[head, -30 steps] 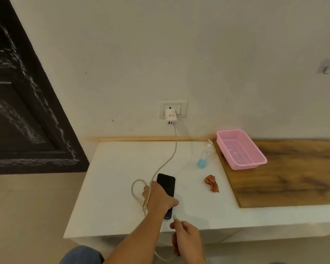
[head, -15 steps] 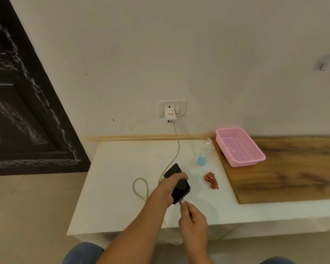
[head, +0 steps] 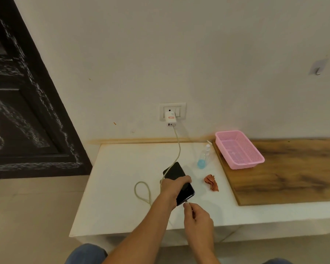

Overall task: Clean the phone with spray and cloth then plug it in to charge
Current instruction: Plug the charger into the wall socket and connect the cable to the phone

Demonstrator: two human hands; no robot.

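My left hand (head: 174,187) grips a black phone (head: 174,172) around its middle, holding it tilted just above the white counter (head: 122,178). My right hand (head: 197,218) pinches the plug end of the pale charging cable (head: 177,149) right at the phone's near bottom edge. The cable runs up to a white charger (head: 171,119) plugged into the wall socket and makes a loop (head: 141,189) on the counter to the left. A small spray bottle (head: 203,159) with blue liquid stands beyond the phone. A crumpled orange-brown cloth (head: 211,182) lies to its right.
A pink plastic basket (head: 255,161) sits on the wooden board (head: 293,172) covering the counter's right part. A dark carved door (head: 17,111) fills the left. The counter's front edge runs just under my wrists.
My left hand lifted the phone off the counter and turned it toward the right. My right hand brought the cable plug up from below the edge to the phone's bottom end.
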